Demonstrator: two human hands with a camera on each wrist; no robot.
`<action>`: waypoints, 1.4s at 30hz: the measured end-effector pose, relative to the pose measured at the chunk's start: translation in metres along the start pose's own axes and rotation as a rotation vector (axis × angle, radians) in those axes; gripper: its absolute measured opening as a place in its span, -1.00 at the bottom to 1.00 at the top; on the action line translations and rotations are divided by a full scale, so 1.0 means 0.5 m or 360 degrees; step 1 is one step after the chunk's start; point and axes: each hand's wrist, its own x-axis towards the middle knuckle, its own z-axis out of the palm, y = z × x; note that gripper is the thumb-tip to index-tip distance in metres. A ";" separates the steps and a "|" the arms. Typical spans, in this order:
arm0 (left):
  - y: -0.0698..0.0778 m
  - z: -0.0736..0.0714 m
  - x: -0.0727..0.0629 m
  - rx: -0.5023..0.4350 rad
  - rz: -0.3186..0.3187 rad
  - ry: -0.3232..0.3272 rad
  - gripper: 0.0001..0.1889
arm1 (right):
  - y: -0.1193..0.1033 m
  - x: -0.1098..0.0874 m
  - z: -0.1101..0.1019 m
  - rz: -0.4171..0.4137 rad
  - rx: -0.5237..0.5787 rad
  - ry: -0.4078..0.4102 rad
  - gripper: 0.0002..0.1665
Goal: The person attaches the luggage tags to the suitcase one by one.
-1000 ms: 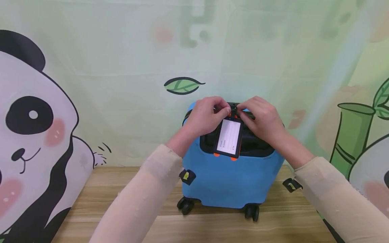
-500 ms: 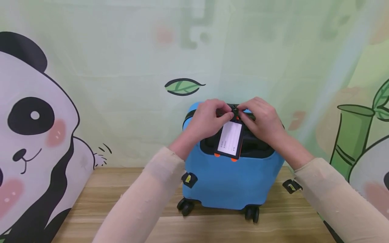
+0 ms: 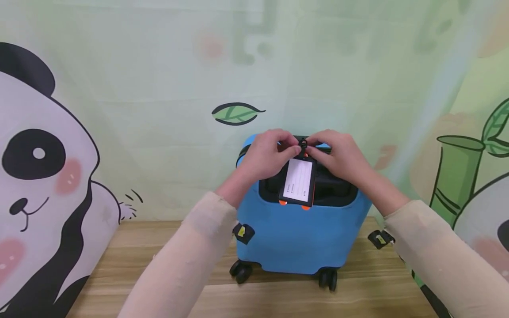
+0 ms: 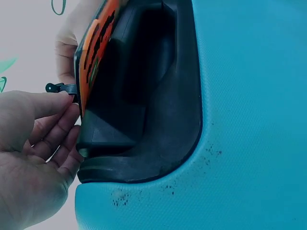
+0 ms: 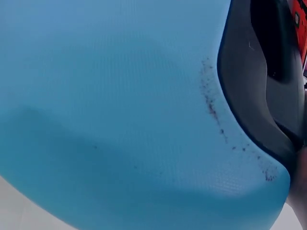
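A blue suitcase (image 3: 294, 238) stands upright on its wheels, with a black recessed handle area (image 3: 336, 187). A luggage tag (image 3: 297, 181) with a white card in front and an orange back hangs at the handle by its black strap (image 3: 303, 146). From the left, my left hand (image 3: 268, 154) pinches the strap between thumb and fingers; the left wrist view shows the strap end (image 4: 60, 88) sticking out past the thumb. My right hand (image 3: 339, 154) pinches the strap from the other side. In the right wrist view, only an edge of that hand (image 5: 300, 184) shows.
Under the suitcase lies a wood-grain tabletop (image 3: 222, 300). A pale green backdrop (image 3: 159, 88) with printed pandas, bamboo and a leaf hangs behind. Black wheels (image 3: 241, 270) carry the suitcase. A dark wrist strap piece (image 3: 243, 232) hangs by the left sleeve.
My left fingers have moved in to the strap, whose end now stands up between both hands. The right hand keeps its place, with the tag and suitcase about where they were.
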 end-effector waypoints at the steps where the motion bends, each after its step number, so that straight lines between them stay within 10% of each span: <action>1: 0.000 0.000 0.000 -0.0007 -0.0001 -0.0001 -0.80 | -0.001 0.001 -0.001 -0.0006 -0.0006 0.0005 -0.83; 13: -0.001 -0.005 0.004 -0.0004 -0.0007 -0.0034 -0.83 | 0.003 -0.006 0.011 -0.0237 -0.0106 0.0217 -0.86; 42: -0.016 -0.019 -0.002 0.0033 0.0027 -0.0052 -0.85 | -0.023 -0.012 -0.008 -0.0312 -0.0128 0.0296 -0.76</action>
